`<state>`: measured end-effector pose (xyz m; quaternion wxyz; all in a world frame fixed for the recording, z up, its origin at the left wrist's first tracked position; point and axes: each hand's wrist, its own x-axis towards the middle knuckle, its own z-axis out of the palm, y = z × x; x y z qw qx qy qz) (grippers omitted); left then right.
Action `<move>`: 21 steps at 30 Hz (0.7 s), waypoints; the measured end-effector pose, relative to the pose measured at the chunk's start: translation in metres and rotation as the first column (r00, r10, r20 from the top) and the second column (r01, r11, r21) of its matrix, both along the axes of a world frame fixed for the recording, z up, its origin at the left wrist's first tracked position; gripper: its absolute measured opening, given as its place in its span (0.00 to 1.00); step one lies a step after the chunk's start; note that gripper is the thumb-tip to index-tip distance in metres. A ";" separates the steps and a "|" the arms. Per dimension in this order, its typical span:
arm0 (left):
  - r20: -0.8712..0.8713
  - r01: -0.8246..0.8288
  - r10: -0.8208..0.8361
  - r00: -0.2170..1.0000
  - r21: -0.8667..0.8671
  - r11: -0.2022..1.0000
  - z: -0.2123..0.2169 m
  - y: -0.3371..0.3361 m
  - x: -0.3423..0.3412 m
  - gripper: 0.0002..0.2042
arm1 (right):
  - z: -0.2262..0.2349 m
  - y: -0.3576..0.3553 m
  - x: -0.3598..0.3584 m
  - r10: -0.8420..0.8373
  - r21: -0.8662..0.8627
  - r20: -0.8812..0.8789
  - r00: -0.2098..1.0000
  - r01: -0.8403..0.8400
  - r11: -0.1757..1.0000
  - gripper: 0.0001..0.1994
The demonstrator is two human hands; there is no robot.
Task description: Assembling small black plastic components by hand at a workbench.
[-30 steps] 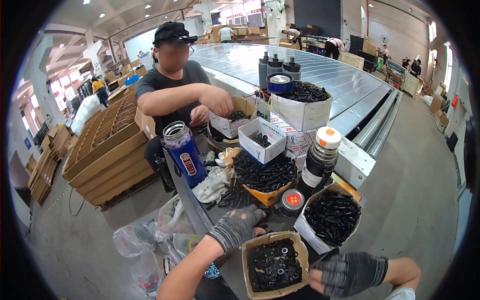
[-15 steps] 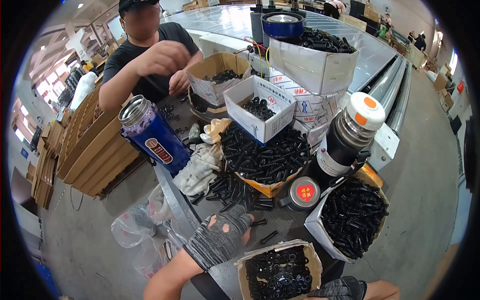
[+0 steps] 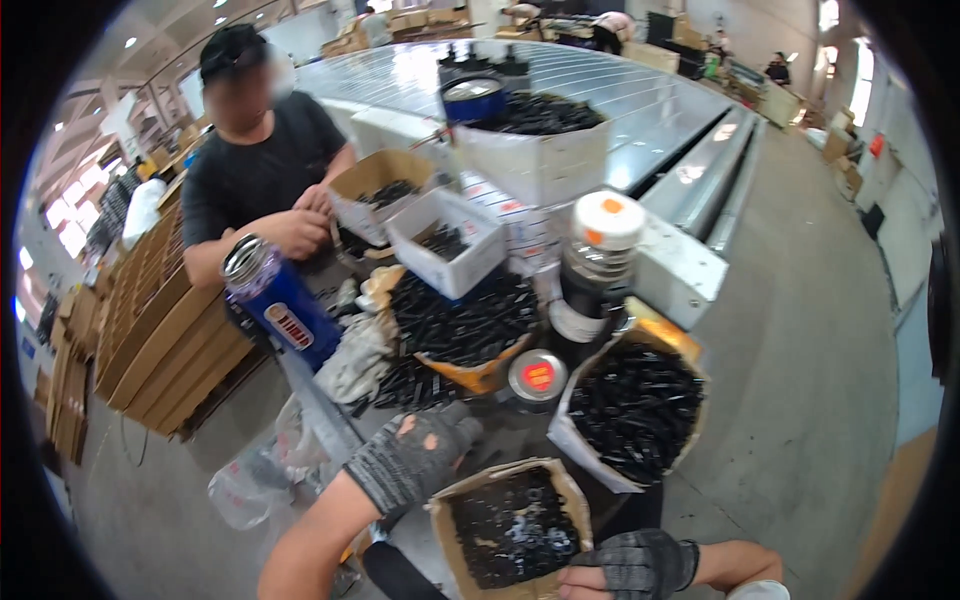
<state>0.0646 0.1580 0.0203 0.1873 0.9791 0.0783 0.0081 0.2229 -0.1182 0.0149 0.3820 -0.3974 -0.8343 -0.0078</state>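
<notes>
My left hand (image 3: 415, 455), in a grey fingerless glove with holes over the knuckles, is beside a loose heap of black bolts (image 3: 410, 385). Its fingers are curled, and what they hold is hidden. My right hand (image 3: 640, 565), gloved alike, is at the lower right corner of an open carton (image 3: 440, 530) of small black washers (image 3: 510, 530). Its bare fingertips are pressed together over the carton's edge; nothing between them can be made out. Motion blurs the washers. A larger carton of black bolts (image 3: 635, 410) stands just beyond my right hand.
Behind the loose bolts are another bolt-filled box (image 3: 460, 320) and a small white box (image 3: 455, 240). A lidded steel cup (image 3: 537, 380), a black thermos (image 3: 590, 280), a blue bottle (image 3: 280, 310) and a crumpled cloth (image 3: 355, 355) crowd around. Across the table a person (image 3: 265, 170) works.
The whole view has shifted, moving the table things leftward. My right hand shows more fully at the washer carton's corner. The other person's raised hand has come down to meet their other hand.
</notes>
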 end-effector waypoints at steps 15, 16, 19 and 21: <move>0.258 -0.244 0.704 0.662 -0.813 0.528 0.059 -0.055 -0.046 0.07 | 0.031 -0.003 -0.028 -0.269 -0.064 0.005 0.963 0.268 0.961 0.18; 0.203 -0.218 0.746 0.634 -0.879 0.424 0.065 -0.076 -0.048 0.07 | 0.027 0.003 -0.035 -0.361 -0.131 -0.056 0.931 0.352 0.927 0.19; 0.233 -0.310 0.715 0.659 -0.782 0.541 0.057 -0.131 -0.060 0.11 | 0.024 0.015 -0.047 -0.387 -0.105 -0.192 0.902 0.373 0.922 0.18; 0.221 -0.360 0.722 0.656 -0.749 0.556 0.051 -0.157 -0.066 0.13 | 0.011 0.019 -0.055 -0.293 -0.159 -0.339 0.894 0.252 0.954 0.18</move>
